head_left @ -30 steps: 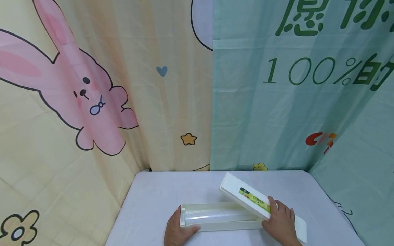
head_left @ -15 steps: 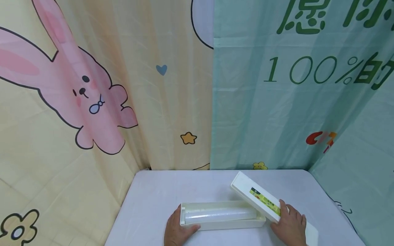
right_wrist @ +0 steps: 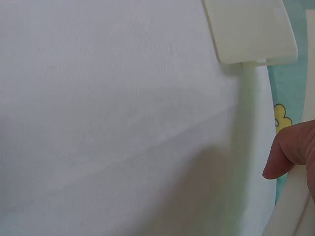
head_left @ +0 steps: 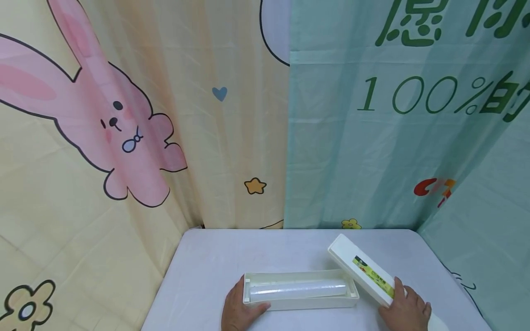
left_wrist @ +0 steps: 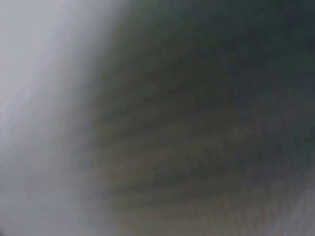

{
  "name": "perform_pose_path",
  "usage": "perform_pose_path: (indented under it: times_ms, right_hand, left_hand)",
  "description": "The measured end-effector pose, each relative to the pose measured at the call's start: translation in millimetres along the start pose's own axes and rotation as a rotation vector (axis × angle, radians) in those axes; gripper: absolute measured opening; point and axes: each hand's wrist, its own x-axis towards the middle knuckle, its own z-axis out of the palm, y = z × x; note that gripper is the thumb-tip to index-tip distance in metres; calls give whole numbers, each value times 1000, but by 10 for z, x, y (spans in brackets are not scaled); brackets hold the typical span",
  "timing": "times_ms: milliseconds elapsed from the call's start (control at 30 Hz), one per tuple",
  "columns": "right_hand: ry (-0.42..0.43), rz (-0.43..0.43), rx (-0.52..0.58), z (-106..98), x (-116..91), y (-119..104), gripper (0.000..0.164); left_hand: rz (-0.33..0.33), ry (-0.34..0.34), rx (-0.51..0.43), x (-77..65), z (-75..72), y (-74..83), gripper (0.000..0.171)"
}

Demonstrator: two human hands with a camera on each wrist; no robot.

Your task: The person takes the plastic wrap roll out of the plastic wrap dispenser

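Note:
A long white plastic wrap box (head_left: 310, 303) lies uncovered near the table's front, with a shiny roll of clear plastic wrap (head_left: 298, 289) inside. My left hand (head_left: 241, 307) grips its left end, thumb along the front wall. In my right hand (head_left: 407, 309) is the white lid (head_left: 345, 252), which bears a yellow-green label (head_left: 374, 278). The lid slants up to the left, its far end close to the box's right end. The right wrist view shows my thumb (right_wrist: 288, 150) by the lid and the box's end (right_wrist: 258, 32). Only blur fills the left wrist view.
A white cloth covers the table (head_left: 232, 250). Behind it hang a cream curtain (head_left: 232, 138) with a pink rabbit (head_left: 132, 170) and a green curtain (head_left: 323, 161) with printed characters. The table's right edge lies just beyond my right hand.
My right hand has drawn the lid to the right and slightly toward me, off the box's right end, so more of the roll shows. The left hand has stayed on the box.

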Motion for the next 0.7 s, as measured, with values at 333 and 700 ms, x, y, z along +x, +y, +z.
perform_pose_path:
  times_ms: [333, 700]
  right_hand:
    - [-115, 147, -34, 2, 113, 285, 98]
    - [-170, 344, -82, 44, 236, 694, 102]
  left_hand:
    - [-14, -15, -1, -2, -4, 13, 116]
    - [0, -2, 6, -14, 10, 9, 116]
